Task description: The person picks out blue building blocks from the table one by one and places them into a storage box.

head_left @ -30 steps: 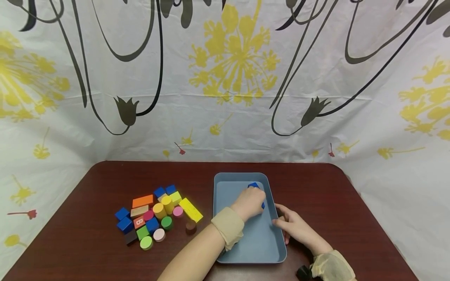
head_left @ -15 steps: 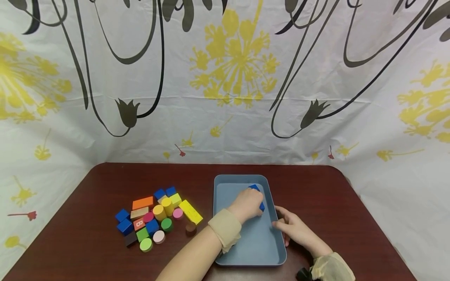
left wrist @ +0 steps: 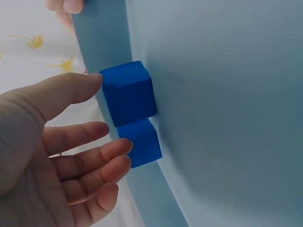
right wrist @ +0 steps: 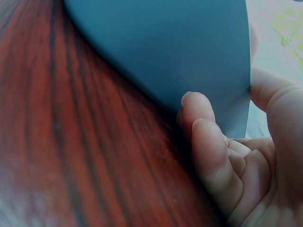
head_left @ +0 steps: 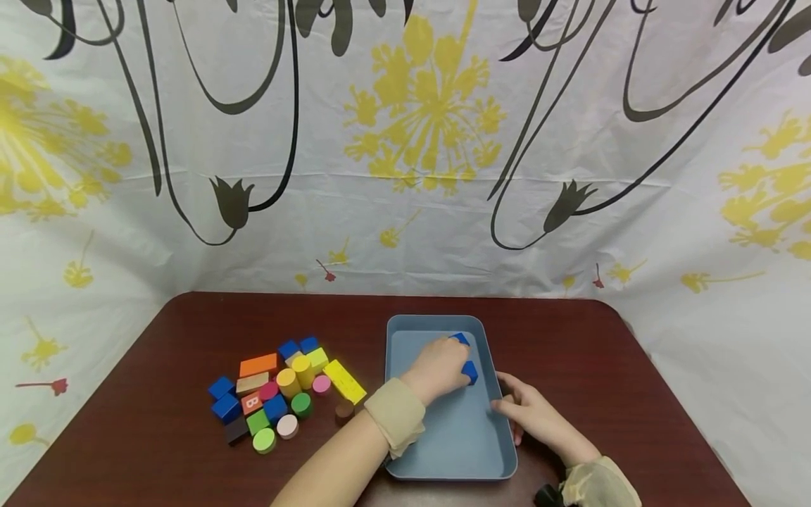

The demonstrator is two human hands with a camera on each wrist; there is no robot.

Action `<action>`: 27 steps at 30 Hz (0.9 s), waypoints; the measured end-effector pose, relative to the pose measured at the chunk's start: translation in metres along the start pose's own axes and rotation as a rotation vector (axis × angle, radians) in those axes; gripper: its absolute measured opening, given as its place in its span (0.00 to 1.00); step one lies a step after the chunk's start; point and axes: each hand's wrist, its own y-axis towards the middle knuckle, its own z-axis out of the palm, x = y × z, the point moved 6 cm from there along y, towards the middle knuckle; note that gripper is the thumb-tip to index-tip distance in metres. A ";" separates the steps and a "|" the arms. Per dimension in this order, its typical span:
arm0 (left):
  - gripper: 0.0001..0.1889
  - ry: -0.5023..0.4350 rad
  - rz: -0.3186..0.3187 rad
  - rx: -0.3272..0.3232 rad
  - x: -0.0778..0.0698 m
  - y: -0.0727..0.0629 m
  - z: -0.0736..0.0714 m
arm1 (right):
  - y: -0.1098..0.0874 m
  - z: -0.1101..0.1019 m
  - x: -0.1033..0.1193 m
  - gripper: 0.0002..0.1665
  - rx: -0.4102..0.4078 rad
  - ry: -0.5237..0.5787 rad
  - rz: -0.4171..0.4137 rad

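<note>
Look inside the light-blue tray (head_left: 465, 443), towards its upper right in the head view, for the nearer blue cube (left wrist: 128, 97), mid-frame in the left wrist view, and the farther blue block (left wrist: 145, 146) just below, both close by the tray's wall. Find the left hand (head_left: 439, 370) beside them, thumb and fingers loosely bent and parted, apparently gripping nothing; contact with either impossible to tell. Note the right hand (head_left: 538, 419) pinching the tray's wall, thumb and fingers on opposite sides. For a tidy placing, seemingly the step in hand, best to draw the left fingertips straight away, without dragging either block sideways, and to brace the wall firmly but without tilting. Avoid brushing the mixed coloured blocks (head_left: 288, 384) at lower left with the forearm.
</note>
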 end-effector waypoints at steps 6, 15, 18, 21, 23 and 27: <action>0.13 -0.016 0.005 -0.036 0.001 -0.006 -0.012 | 0.000 0.000 0.002 0.39 -0.005 -0.001 -0.006; 0.08 0.018 0.036 -0.102 0.001 -0.015 -0.027 | 0.000 0.001 0.001 0.40 0.014 0.010 0.004; 0.07 0.021 0.032 -0.113 0.003 -0.019 -0.033 | 0.000 0.000 0.001 0.39 0.011 0.010 0.008; 0.06 0.021 0.028 -0.124 0.006 -0.024 -0.040 | 0.000 0.001 0.002 0.38 0.011 0.008 0.011; 0.05 0.011 0.024 -0.130 0.009 -0.027 -0.045 | 0.000 0.001 0.001 0.38 0.012 0.006 0.016; 0.05 -0.008 0.019 -0.159 0.019 -0.034 -0.054 | 0.001 0.001 0.000 0.38 0.011 0.006 0.010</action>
